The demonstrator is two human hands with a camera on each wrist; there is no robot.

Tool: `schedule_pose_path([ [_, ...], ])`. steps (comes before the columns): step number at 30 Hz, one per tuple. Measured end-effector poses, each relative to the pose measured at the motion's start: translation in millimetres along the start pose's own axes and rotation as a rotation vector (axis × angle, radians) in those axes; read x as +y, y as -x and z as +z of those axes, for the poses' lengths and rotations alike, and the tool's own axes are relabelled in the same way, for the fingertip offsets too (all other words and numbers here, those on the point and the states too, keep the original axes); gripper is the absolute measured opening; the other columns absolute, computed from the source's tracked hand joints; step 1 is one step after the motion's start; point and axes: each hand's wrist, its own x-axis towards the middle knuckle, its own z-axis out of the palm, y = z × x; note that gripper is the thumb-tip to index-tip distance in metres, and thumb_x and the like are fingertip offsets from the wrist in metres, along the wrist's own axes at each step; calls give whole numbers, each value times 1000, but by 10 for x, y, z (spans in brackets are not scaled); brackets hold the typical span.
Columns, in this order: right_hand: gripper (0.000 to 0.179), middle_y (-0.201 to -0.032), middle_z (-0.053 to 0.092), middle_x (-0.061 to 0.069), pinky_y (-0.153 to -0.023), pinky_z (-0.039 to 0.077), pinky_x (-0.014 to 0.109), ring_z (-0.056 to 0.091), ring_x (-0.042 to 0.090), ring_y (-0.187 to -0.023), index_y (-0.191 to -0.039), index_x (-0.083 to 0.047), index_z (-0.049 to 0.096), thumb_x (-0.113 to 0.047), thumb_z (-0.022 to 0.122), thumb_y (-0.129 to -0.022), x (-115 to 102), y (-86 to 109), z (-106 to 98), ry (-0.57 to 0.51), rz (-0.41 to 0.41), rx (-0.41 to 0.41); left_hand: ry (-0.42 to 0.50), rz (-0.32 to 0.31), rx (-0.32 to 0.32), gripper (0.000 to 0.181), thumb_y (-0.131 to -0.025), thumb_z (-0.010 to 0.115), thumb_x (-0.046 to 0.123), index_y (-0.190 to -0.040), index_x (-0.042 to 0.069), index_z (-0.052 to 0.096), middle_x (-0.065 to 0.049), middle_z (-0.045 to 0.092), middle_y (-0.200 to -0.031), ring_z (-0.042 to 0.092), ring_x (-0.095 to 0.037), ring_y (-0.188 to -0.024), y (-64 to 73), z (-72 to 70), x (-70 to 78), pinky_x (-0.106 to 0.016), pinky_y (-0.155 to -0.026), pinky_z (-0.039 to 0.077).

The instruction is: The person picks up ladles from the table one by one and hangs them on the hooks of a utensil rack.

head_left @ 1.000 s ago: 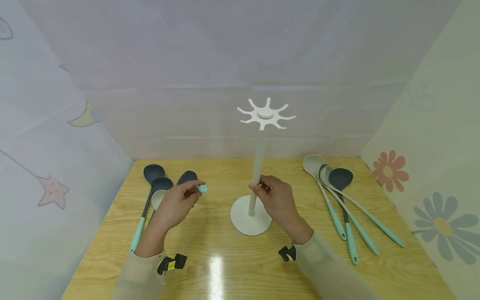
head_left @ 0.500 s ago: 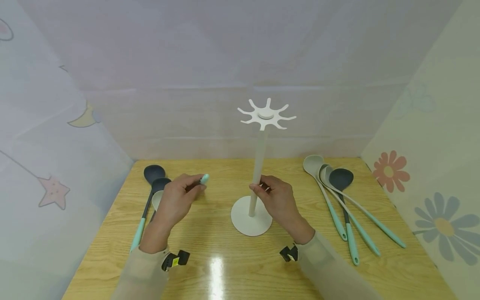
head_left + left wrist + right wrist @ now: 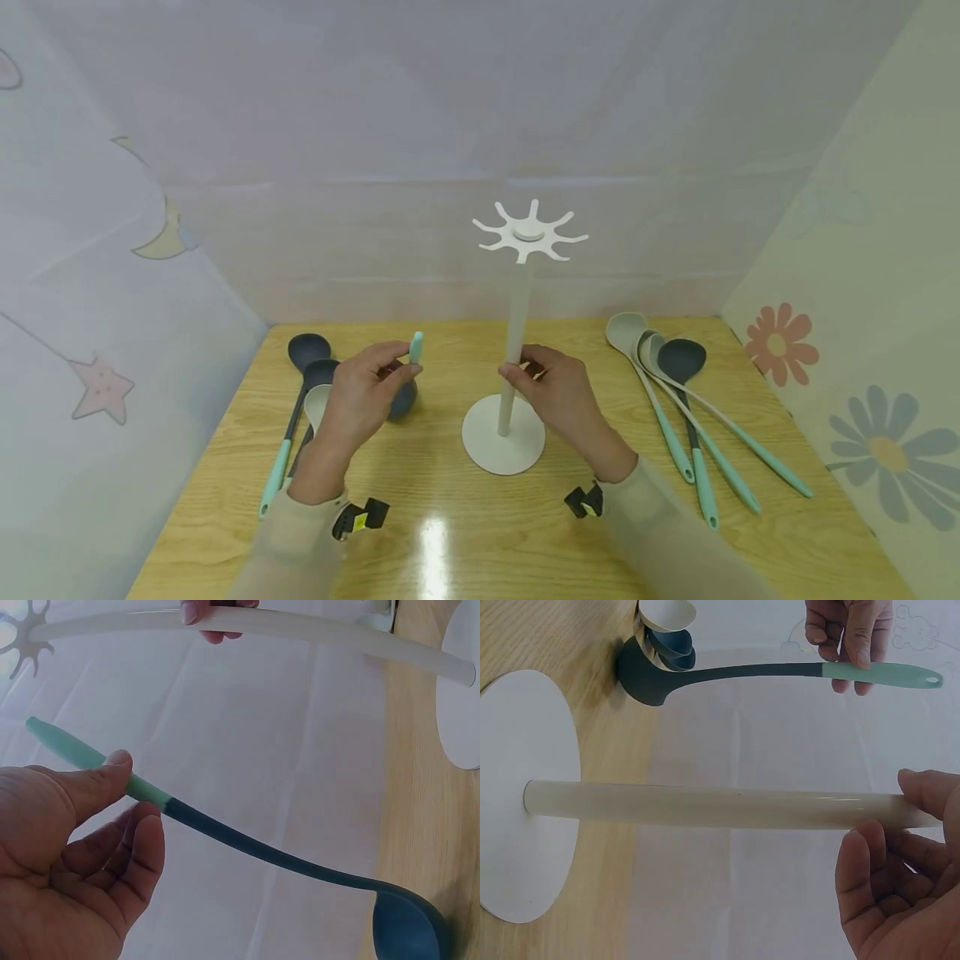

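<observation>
My left hand (image 3: 360,396) pinches the mint-green handle of a dark ladle (image 3: 255,849) between thumb and fingers. The ladle stands nearly upright, handle end up, its bowl (image 3: 641,673) low over the wooden table. To its right rises a white utensil stand (image 3: 517,321), a round base below and a ring of hooks (image 3: 528,235) on top; nothing hangs from the hooks. My right hand (image 3: 558,396) grips the stand's pole partway up, thumb at the front. In the right wrist view the fingers curl beside the pole (image 3: 705,806).
On the table's left lie two dark utensils (image 3: 309,352) and a pale one (image 3: 316,403), partly behind my left forearm. Several pale and dark ladles and spoons (image 3: 681,360) with mint handles fan out on the right. A cloth wall (image 3: 375,233) stands behind the table.
My left hand has tilted the ladle from lying along the table to nearly upright, handle end rising and bowl swinging nearer. My right hand keeps its hold on the pole.
</observation>
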Motion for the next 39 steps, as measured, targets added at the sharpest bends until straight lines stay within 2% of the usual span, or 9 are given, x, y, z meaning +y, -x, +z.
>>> schedule_pose_path([
  [4,24,-85,75,5,-60,55,27,68,16,-71,-115,-7,79,-24,78,-98,-68,-35,-60,-64,11,-1,10,-23,14,32,-101,74,23,-132,15,75,-6,79,-107,74,-22,-94,5,10,41,-34,-75,57],
  [8,25,-85,75,7,-62,54,26,66,17,-71,-117,-6,79,-24,76,-100,-88,-48,-71,-119,20,-9,26,-26,37,31,-101,74,23,-131,14,76,-6,80,-111,76,-21,-96,17,26,76,-29,-75,57],
  [13,23,-89,79,10,-66,57,24,68,14,-74,-115,-5,80,-22,76,-99,-74,-30,-49,-167,31,16,59,-13,75,27,-100,75,25,-124,14,79,-4,81,-107,75,-19,-93,31,35,183,-35,-77,59],
  [16,21,-87,78,10,-65,57,24,68,13,-73,-112,-5,81,-20,77,-98,-72,-19,-43,-178,20,40,72,25,104,25,-99,76,25,-122,15,80,-2,81,-103,76,-18,-94,35,30,277,-41,-81,61],
  [18,20,-85,78,10,-64,57,23,67,12,-71,-112,-4,81,-19,77,-98,-72,-15,-41,-181,7,52,74,63,129,24,-98,77,24,-121,15,80,-2,81,-101,76,-17,-92,34,20,351,-40,-80,61],
  [24,20,-81,77,11,-61,53,22,64,15,-68,-110,-3,81,-18,77,-98,-59,-14,-22,-175,-20,74,117,185,199,25,-95,81,21,-118,13,81,1,79,-92,71,-11,-81,14,-36,635,-26,-68,55],
  [29,21,-81,77,12,-60,53,21,66,20,-68,-109,-1,81,-18,77,-97,-48,-22,-11,-171,-32,89,154,262,237,26,-92,84,20,-117,12,82,2,78,-92,71,-11,-80,-10,-110,936,-25,-68,54],
  [35,20,-82,77,12,-60,52,21,65,15,-68,-110,-2,81,-16,78,-97,-40,-31,-6,-160,-53,102,170,272,247,25,-90,86,24,-113,14,83,4,77,-90,67,-8,-72,-33,-144,1278,-23,-58,47],
  [39,21,-81,77,10,-61,54,21,66,14,-68,-110,-1,80,-16,79,-96,-50,-35,1,-137,-66,111,172,256,230,22,-89,87,24,-109,14,84,5,74,-82,61,-8,-65,-36,-107,1389,-24,-52,41],
])
